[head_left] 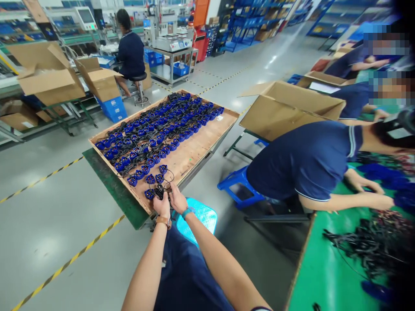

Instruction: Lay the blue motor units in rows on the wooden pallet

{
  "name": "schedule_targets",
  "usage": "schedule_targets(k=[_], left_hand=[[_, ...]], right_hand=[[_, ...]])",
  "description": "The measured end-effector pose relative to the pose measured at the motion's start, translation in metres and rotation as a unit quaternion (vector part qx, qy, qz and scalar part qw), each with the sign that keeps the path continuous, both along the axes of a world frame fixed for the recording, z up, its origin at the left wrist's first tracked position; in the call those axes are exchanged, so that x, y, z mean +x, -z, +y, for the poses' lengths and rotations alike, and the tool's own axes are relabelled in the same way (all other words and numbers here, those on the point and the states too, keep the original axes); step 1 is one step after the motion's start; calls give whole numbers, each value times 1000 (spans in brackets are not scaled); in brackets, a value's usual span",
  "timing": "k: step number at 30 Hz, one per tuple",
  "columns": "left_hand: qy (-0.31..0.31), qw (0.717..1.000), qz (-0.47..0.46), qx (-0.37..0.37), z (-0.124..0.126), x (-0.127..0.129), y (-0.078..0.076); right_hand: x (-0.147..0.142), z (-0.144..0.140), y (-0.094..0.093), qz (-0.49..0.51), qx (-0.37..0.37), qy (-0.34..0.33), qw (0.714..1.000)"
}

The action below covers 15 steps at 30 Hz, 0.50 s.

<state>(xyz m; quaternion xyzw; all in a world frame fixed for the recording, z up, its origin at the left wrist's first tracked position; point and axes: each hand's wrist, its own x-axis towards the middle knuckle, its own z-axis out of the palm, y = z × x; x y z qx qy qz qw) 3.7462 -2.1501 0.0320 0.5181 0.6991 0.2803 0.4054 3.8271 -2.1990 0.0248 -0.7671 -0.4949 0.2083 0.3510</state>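
Observation:
Over the near end of a wooden tray (181,167), my left hand (161,206) is closed around a bundle of black cable (159,190). Close on its right, my right hand (177,200) has its fingers bent around the same cable, its fingertips partly hidden. A thin loop of cable rises from between the hands towards a blue round connector (163,169). Another blue connector (149,194) lies just left of the bundle. Beyond my hands, several rows of blue connectors (157,158) with coiled black cables fill much of the tray.
A bright blue stool (199,218) stands beside my legs. To the right, a co-worker (301,160) sits on a blue stool (238,185) at a green table (311,268) bearing black cables. An open carton (285,110) stands behind that person. Another person (131,52) sits further back.

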Motion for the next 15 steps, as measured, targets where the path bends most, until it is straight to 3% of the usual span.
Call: schedule_targets(k=[15], left_hand=[[25,999,34,6,7,-1,0]], right_hand=[[-2,7,-13,11,-46,25,999]])
